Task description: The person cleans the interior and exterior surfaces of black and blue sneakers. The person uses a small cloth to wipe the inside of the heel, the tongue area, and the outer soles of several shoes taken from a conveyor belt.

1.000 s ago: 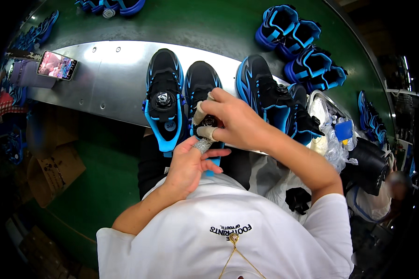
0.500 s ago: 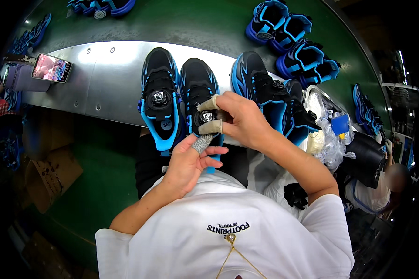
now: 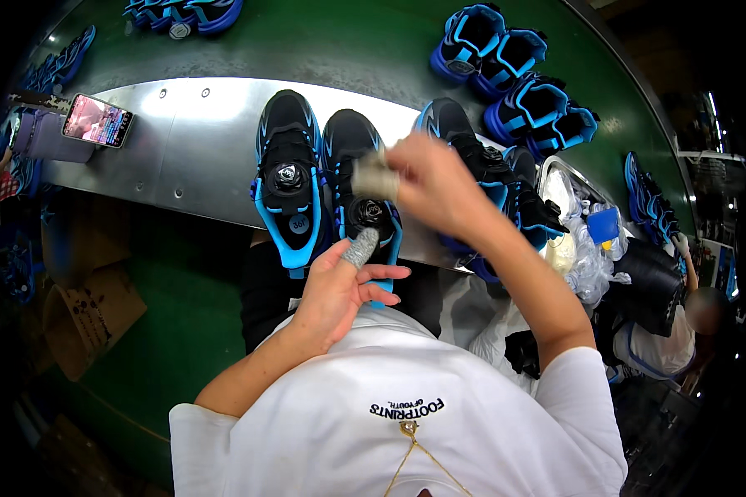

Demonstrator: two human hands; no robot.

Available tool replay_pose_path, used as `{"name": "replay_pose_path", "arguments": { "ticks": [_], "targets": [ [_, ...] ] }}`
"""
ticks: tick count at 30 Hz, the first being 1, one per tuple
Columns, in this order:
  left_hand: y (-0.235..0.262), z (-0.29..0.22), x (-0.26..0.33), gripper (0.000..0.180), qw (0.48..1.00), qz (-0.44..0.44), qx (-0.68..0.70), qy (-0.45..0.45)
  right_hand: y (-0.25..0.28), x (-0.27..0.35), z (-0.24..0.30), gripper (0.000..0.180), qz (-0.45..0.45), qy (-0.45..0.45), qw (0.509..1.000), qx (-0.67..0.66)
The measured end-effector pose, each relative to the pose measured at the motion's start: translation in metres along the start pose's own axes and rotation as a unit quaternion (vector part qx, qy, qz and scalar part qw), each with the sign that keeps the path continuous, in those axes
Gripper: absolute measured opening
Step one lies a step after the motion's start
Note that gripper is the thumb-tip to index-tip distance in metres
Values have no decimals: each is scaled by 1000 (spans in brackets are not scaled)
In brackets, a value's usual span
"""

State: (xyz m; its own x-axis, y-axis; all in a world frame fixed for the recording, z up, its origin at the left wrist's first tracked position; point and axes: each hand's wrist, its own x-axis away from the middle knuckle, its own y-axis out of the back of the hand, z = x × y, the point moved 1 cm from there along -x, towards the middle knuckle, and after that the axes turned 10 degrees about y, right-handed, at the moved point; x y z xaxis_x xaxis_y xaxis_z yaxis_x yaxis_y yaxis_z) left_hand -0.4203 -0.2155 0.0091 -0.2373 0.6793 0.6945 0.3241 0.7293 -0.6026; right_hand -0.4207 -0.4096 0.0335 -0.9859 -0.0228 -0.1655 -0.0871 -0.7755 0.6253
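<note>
A black and blue sneaker (image 3: pixel 346 132) with a round lacing dial (image 3: pixel 371 213) on its tongue stands on the metal bench, toe pointing away. At its near end my left hand (image 3: pixel 327 294) has its fingers stretched apart. A grey cover wraps its thumb, whose tip rests by the shoe opening, just below the dial. My right hand (image 3: pixel 429 182), with off-white finger covers, hovers over the shoe's upper right side, apart from the dial; motion smears its fingers. Left of this shoe stands a matching sneaker (image 3: pixel 287 116) with its dial facing up.
More matching sneakers (image 3: pixel 446 120) stand right of my right hand. Several others (image 3: pixel 526 108) sit on the green table beyond the metal bench (image 3: pixel 215 124). A tray (image 3: pixel 584 207) of plastic-wrapped pieces lies at right. A phone (image 3: pixel 98 121) leans at left; a co-worker's arm shows far right.
My right hand has lifted off the dial and moved up, away from me, uncovering it. My left hand stays nearly in place by the shoe opening. The view has shifted slightly.
</note>
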Motion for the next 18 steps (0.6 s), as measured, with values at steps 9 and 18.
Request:
{"name": "replay_pose_path", "arguments": {
  "ticks": [9,18],
  "targets": [
    [-8,18,1,29,998,5,-54,-42,-89,-80,-74,30,-168,-61,975,132],
    [-3,-12,23,48,786,-153,-478,-361,-84,-73,-84,26,-139,-77,983,91]
  ]
}}
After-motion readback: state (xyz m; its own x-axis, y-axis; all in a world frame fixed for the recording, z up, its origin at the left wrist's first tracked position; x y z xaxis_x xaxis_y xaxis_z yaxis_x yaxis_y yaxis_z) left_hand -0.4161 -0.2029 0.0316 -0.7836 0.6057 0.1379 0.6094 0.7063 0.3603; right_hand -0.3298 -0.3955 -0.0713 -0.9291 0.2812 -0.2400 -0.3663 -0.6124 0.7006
